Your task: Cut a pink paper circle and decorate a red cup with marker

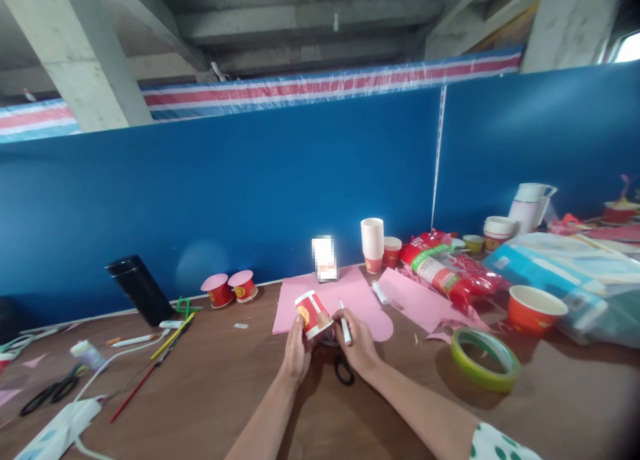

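A red paper cup [315, 313], tilted, is held by my left hand [297, 350], whose fingers close around its lower left side. My right hand [361, 343] grips a white marker [345, 330] close to the cup's right side; its fingertips are near the cup's rim. Black-handled scissors [344, 372] lie on the table just below and between my hands, their blades mostly hidden. Behind the cup, pink paper [300, 293] is spread on the table, with a rounded piece [380, 323] to the right of my right hand.
Left are two red cups with pink tops [218, 291], a black bottle [140, 290], another pair of scissors [53, 390] and a power strip [60, 430]. To the right are green tape [485, 379], an orange bowl [535, 317], stacked cups [373, 237] and a red packet [445, 263]. A blue partition [250, 193] stands behind.
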Tool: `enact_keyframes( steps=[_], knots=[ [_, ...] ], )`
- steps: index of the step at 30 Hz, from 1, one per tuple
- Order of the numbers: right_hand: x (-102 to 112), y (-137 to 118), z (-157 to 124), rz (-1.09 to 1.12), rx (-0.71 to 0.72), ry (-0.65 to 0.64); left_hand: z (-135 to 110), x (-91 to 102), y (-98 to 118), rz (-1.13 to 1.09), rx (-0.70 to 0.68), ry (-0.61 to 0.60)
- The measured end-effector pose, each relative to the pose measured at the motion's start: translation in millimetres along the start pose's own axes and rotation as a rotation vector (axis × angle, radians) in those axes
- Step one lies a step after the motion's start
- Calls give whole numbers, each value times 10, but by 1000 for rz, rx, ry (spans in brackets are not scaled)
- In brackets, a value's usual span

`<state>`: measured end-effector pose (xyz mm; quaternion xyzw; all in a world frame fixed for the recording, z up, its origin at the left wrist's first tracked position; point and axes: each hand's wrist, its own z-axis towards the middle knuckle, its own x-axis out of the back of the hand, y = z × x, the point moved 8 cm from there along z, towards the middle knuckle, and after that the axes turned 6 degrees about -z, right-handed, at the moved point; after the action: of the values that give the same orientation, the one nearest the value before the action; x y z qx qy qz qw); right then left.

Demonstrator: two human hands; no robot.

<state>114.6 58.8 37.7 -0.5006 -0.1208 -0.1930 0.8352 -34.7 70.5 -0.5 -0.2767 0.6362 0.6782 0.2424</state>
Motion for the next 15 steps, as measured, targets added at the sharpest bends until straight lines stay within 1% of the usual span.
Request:
enact_keyframes(
  steps=[5, 9, 15],
  knots=[
    [-13, 18, -9, -1, -4, -15, 17, 35, 11, 2, -35, 12],
    [-4, 8, -11, -20, -5, -18, 6, 24, 45, 28, -71, 31],
    [17, -22, -5, -12, -6, -8, -11, -13, 49, 63, -65, -11]
  ],
)
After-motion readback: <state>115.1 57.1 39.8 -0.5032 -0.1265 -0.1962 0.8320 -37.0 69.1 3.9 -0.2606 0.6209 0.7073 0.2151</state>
